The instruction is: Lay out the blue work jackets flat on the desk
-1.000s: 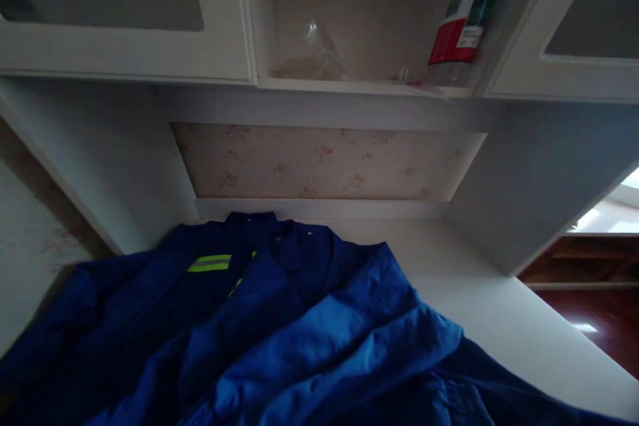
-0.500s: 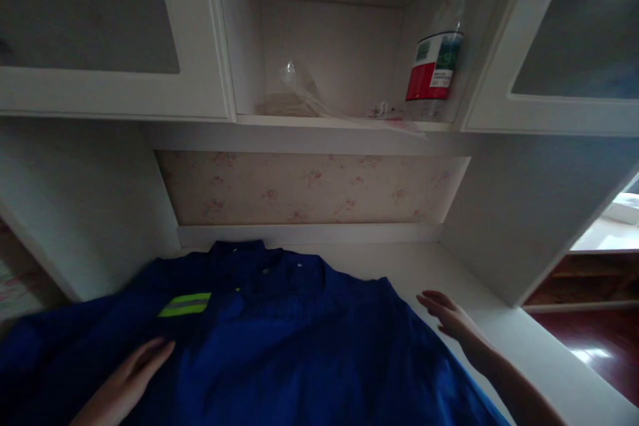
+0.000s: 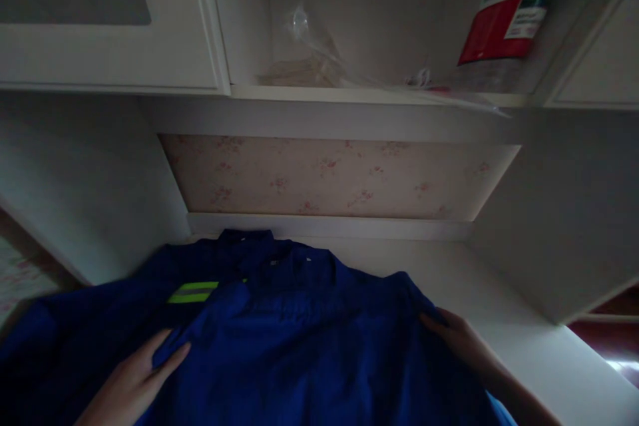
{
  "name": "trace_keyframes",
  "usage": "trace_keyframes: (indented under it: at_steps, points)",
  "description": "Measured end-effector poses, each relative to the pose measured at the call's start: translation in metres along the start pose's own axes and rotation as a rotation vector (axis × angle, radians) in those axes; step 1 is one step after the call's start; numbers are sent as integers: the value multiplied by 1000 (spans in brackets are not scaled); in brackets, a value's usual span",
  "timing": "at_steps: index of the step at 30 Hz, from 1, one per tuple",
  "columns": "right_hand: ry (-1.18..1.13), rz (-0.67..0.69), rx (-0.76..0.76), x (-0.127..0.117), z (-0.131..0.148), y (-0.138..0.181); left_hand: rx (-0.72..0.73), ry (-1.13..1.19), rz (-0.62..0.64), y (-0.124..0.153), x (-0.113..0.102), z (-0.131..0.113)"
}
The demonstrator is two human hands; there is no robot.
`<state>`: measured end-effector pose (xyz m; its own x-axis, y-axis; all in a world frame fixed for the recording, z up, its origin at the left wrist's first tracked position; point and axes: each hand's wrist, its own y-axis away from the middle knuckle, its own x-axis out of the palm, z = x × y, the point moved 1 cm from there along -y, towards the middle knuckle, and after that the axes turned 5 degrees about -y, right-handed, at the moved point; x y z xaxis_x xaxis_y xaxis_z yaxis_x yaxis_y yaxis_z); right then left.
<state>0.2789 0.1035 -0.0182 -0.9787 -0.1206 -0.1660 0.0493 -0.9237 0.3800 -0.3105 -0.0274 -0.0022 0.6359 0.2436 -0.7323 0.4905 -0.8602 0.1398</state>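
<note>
A dark blue work jacket (image 3: pixel 299 333) with a yellow-green reflective strip (image 3: pixel 192 293) lies spread on a white desk top (image 3: pixel 499 306), its collar toward the back wall. My left hand (image 3: pixel 134 383) rests flat on the cloth at the lower left, fingers apart and pointing up-right. On the jacket's right shoulder edge lies my right hand (image 3: pixel 459 339), fingers touching the fabric; whether they pinch it I cannot tell.
Above the desk a white cabinet has a glass door (image 3: pixel 100 20) at the left and an open shelf (image 3: pixel 374 94) holding a crumpled clear plastic bag (image 3: pixel 309 46) and a bottle with a red and white label (image 3: pixel 504 20). Floral wallpaper (image 3: pixel 339 176) backs the niche.
A second ago no hands showed and the jacket lay bunched. Both hands came in, the jacket is now spread flatter, and my right hand has moved left onto its shoulder.
</note>
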Motion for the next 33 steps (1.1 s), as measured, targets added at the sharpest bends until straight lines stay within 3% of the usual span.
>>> trace_keyframes:
  at_steps: [4,7,9,11,14,17,20,26,30,33]
  points:
    - [71,-135,-12,-8,-1,-4,-68,49,92,0,1,-22]
    - [113,-226,69,-6,-10,-4,-244,87,160,2,8,-15]
    - [34,-192,176,-1,-14,0,-292,143,179,7,12,-11]
    - [-52,-64,207,6,-16,4,-205,250,274,13,17,-13]
    - [50,10,67,16,-17,5,-49,333,385,23,23,-23]
    - [276,-130,-108,18,-14,3,-1,322,331,30,23,-33]
    - [357,-216,-191,16,-9,6,25,321,284,39,16,-44]
    - [72,-181,-153,15,16,22,-62,347,242,58,2,-68]
    - [-180,-209,-38,-8,57,41,-101,355,261,64,-5,-87]
    - [-114,-383,-65,-59,95,49,-82,441,267,73,-7,-130]
